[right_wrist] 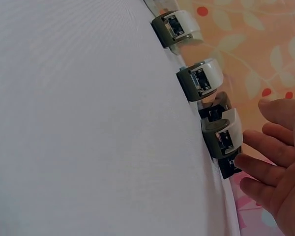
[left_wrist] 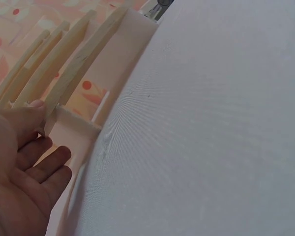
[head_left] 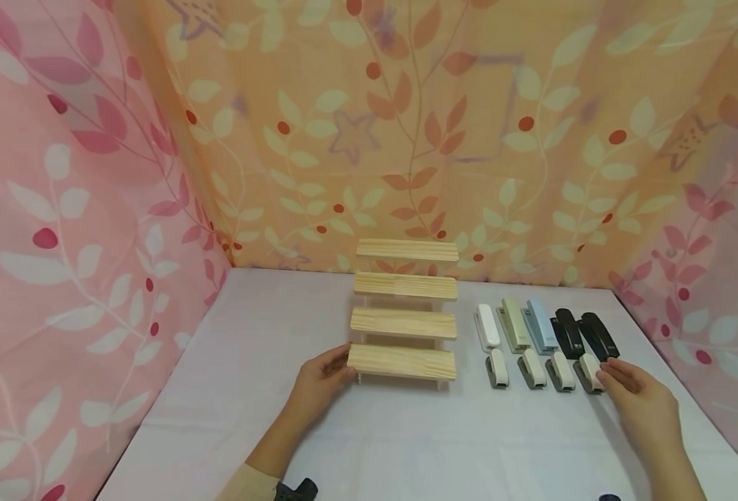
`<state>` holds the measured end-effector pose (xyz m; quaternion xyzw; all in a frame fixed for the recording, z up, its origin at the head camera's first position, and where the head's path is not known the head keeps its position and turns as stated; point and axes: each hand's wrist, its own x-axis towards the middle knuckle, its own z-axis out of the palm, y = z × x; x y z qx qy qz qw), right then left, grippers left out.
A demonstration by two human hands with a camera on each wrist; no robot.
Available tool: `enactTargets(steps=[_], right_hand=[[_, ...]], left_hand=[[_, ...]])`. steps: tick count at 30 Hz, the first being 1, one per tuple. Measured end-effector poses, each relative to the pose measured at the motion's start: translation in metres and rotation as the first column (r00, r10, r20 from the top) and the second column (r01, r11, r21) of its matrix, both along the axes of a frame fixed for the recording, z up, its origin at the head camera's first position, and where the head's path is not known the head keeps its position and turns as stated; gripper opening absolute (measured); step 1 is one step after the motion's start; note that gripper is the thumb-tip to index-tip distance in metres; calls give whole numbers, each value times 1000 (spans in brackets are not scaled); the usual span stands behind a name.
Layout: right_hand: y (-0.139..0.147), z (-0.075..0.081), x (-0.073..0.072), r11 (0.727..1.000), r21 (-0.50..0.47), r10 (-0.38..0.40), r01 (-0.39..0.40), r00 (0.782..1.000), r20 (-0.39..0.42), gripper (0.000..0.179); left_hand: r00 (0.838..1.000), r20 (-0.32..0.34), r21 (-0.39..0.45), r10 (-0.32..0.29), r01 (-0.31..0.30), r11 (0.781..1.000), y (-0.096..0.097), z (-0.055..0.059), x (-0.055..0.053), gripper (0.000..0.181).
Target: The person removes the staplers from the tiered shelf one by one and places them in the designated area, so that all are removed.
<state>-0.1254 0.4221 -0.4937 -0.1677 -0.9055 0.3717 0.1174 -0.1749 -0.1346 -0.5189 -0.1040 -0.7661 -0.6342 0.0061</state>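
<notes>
My left hand [head_left: 320, 381] pinches the left end of the lowest board of a tiered wooden display rack [head_left: 400, 361]. In the left wrist view, the thumb lies over the board's end and the other fingers curl beneath. My right hand [head_left: 649, 412] is at the right, its fingers loosely bent and holding nothing. Its fingertips are right beside the last small white-and-grey stapler [head_left: 587, 374] of the front row. The right wrist view shows that stapler [right_wrist: 226, 135] close to the fingers, thumb apart.
More small white staplers [head_left: 532, 369] line the front row. Behind them lie a long white stapler [head_left: 487, 327], a green one [head_left: 515, 325], a blue one [head_left: 541, 325] and two black ones [head_left: 569, 332]. Patterned curtains [head_left: 319, 139] border the white-covered table [head_left: 244, 334] at the back and sides.
</notes>
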Motion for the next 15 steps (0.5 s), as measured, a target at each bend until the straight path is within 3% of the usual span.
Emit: enactTargets(steps=[5,10,15], right_hand=[[0,11,3,1000,21,22,-21,999,-31,67],[-3,29,5,996,48,82,-78,993,-91,64],[-7,48,9,975,184,143,-123,984,-102,56]], left_hand=[[1000,10,-14,7,-6,1000,2,1,-1,50],[1000,25,-104,12,-10,995,-2,11,-2,44],[999,40,-208,-13,21,978,-15,22,0,34]])
